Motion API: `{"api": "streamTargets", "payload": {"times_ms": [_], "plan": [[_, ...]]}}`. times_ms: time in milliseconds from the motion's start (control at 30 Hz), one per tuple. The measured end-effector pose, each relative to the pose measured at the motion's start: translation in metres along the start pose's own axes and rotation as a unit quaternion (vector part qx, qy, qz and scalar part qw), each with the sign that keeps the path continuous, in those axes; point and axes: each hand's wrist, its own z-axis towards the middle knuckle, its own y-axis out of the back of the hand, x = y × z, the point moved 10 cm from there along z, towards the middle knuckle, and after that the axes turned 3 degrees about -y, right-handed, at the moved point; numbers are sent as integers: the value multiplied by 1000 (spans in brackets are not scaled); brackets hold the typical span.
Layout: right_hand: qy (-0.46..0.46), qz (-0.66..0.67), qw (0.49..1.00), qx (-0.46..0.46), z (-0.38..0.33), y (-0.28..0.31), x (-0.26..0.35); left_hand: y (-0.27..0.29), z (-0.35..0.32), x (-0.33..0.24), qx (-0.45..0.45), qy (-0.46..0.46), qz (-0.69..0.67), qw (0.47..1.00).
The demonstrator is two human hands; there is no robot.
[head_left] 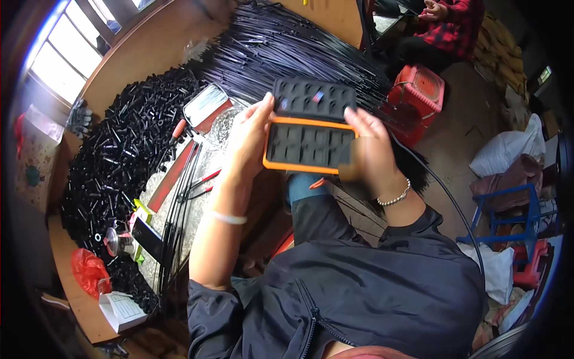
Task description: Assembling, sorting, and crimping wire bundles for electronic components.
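Note:
Both my hands hold up an opened hinged case (344, 170) with an orange rim. Its near half has a black insert with rows of slots; the far half is black with rows of round hollows and a small red-and-blue mark. My left hand (253, 133) grips the left side, thumb at the hinge line. My right hand (378, 152) grips the right side, its thumb on the far half's corner. A dark blur covers part of the right hand's lower fingers. No loose piece shows in the slots.
Left lies a big heap of short black tubular parts (119, 143); beyond it are long thin black rods (287, 45). A phone (148, 238), white box (122, 311) and red bag (89, 272) sit on the table. A red stool (418, 90) and another person (445, 27) are at right.

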Motion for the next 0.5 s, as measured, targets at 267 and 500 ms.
{"api": "streamTargets", "payload": {"times_ms": [267,500], "plan": [[153,-1,975,-161,44,93,83,1,8,20,3,26,30,999],[196,-7,932,-304,79,193,114,23,-19,33,-5,45,29,999]]}}
